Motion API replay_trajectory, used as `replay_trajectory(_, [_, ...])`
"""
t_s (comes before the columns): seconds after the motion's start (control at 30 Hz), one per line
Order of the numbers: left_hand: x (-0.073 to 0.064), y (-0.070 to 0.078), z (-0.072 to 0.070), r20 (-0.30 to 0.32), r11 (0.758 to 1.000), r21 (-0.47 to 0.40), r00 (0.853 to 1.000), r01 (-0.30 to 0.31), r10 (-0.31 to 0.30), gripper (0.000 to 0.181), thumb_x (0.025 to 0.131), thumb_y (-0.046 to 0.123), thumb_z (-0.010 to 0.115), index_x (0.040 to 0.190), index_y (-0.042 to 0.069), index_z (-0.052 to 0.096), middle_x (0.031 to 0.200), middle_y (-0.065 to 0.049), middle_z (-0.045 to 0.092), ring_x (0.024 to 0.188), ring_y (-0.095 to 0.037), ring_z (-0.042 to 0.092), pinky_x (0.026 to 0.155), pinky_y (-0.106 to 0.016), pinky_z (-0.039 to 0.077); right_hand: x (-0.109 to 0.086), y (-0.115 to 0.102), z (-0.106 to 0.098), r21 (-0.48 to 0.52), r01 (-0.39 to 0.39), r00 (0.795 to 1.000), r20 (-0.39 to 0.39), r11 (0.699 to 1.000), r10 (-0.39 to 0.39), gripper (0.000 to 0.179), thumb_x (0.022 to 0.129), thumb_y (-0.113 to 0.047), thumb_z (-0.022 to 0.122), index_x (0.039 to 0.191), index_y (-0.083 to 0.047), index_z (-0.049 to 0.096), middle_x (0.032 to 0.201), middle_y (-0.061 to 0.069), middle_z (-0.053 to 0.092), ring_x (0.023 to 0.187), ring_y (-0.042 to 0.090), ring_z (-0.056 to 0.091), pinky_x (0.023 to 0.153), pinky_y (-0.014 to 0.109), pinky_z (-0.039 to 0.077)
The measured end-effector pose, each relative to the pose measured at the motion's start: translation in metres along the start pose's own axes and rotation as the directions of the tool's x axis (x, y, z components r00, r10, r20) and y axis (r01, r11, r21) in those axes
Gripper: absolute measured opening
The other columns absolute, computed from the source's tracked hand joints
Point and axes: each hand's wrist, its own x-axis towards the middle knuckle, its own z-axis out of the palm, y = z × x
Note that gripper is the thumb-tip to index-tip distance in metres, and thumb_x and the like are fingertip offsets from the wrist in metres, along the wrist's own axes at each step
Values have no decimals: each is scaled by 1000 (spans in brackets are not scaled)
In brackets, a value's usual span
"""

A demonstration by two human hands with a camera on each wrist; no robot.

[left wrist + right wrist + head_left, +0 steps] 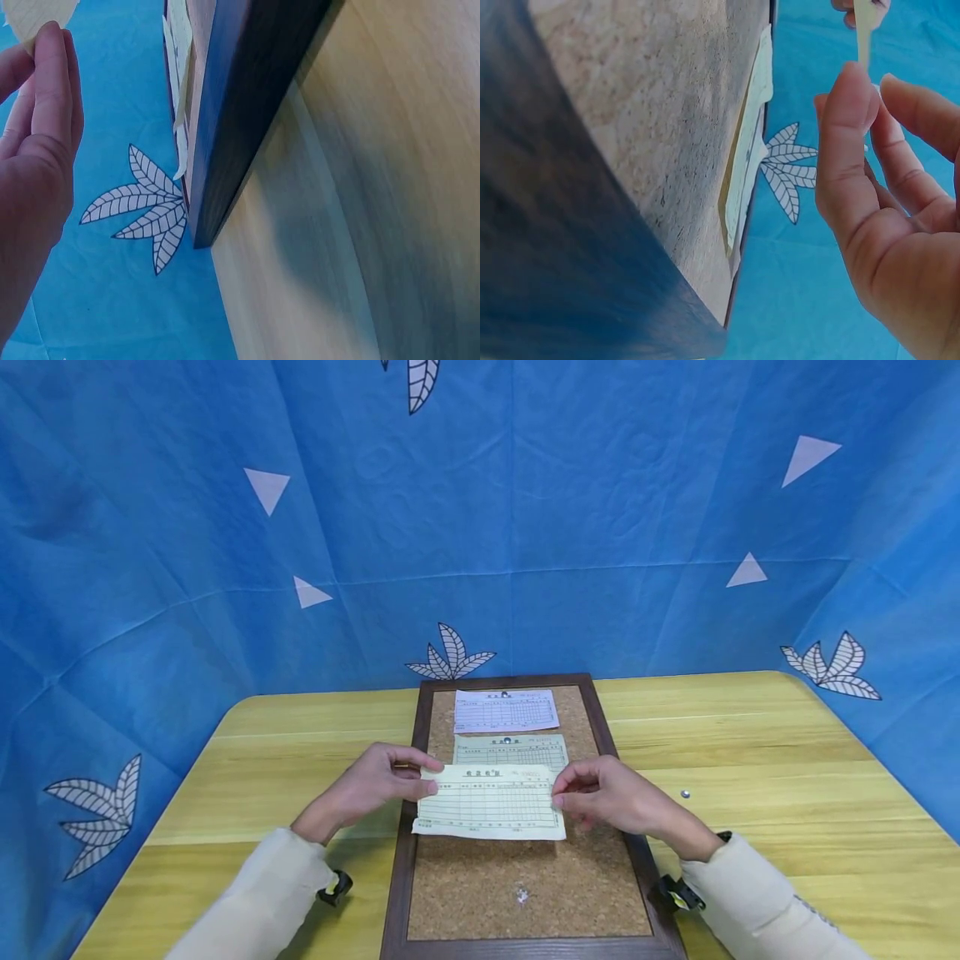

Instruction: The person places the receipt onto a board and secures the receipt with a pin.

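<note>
Both hands hold a pale yellow receipt slip (491,810) with printed lines, stretched flat above a cork board (465,889) in a dark wooden frame. The left hand (393,779) pinches its upper left corner between thumb and fingers. At the right edge, the right hand (609,795) pinches it between thumb and index finger. Both wrist views show the held slip raised off the board. Behind it a pale green receipt (512,749) is fixed to the cork, its lower part hidden. Farther up is a lilac receipt (506,712). Each fixed receipt has a thumbtack at its top.
A small shiny cluster (522,895) lies on the lower cork. One thumbtack (686,793) sits on the yellow wooden table (757,835) to the right of the board. A blue cloth (510,527) with leaf and triangle prints hangs behind the table and along its sides.
</note>
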Motion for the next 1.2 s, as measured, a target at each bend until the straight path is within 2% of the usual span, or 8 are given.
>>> replay_trajectory(0.43, [5,-2,9,44,1000,7,999,7,-8,40,88,15,78,123,-1,68,135,-18,57,112,-27,61,93,-42,51,-2,3,-3,-37,11,1000,-16,999,-11,9,97,-5,63,100,3,67,80,9,60,67,23,61,60,41,57])
replay_trajectory(0.53, [6,-3,11,61,1000,-3,998,3,-3,43,86,13,79,124,-3,67,126,-14,61,97,-20,61,85,-37,52,-2,4,-4,-53,13,1000,-15,999,-14,8,96,-4,64,100,3,66,79,8,60,66,24,62,61,41,57])
replay_trajectory(0.67, [7,-4,12,80,1000,-10,997,-17,17,43,87,11,79,124,-4,66,93,-2,62,68,-12,46,70,-30,46,-2,7,-5,-78,12,1000,-13,997,-13,8,95,-4,65,100,3,66,78,6,60,66,23,61,60,39,57])
replay_trajectory(0.77, [8,-5,14,83,1000,3,996,-29,29,39,88,12,78,122,-3,68,94,-5,65,66,-11,52,71,-30,49,-2,7,-6,-88,13,1000,-14,996,-14,8,95,-4,65,100,3,66,78,7,59,66,22,60,60,39,57])
replay_trajectory(0.83, [8,-6,15,81,999,10,996,-35,34,37,89,13,77,121,-3,68,112,-11,66,75,-14,62,76,-33,53,-3,7,-7,-89,12,1000,-15,996,-13,8,95,-3,65,100,3,66,78,7,59,66,22,61,61,40,57])
replay_trajectory(0.9, [7,-7,16,74,1000,7,997,-29,29,36,90,13,76,120,-4,69,119,-15,65,85,-19,68,81,-37,55,-3,7,-7,-88,8,1000,-15,996,-10,8,95,-3,65,100,3,66,79,7,59,66,22,61,61,40,57])
replay_trajectory(1.0, [8,-8,18,68,1000,1,997,-21,21,34,91,13,74,120,-4,68,116,-15,67,91,-22,69,83,-39,56,-3,8,-8,-88,-1,1000,-17,996,0,8,94,-2,65,100,4,65,79,7,58,67,22,61,62,40,57])
replay_trajectory(1.2, [10,-10,21,65,1000,6,998,-10,10,35,90,13,76,119,-4,69,106,-10,69,87,-20,68,81,-38,55,-3,9,-9,-83,-26,999,-21,996,25,9,92,1,65,101,5,65,78,7,57,67,22,61,62,38,57])
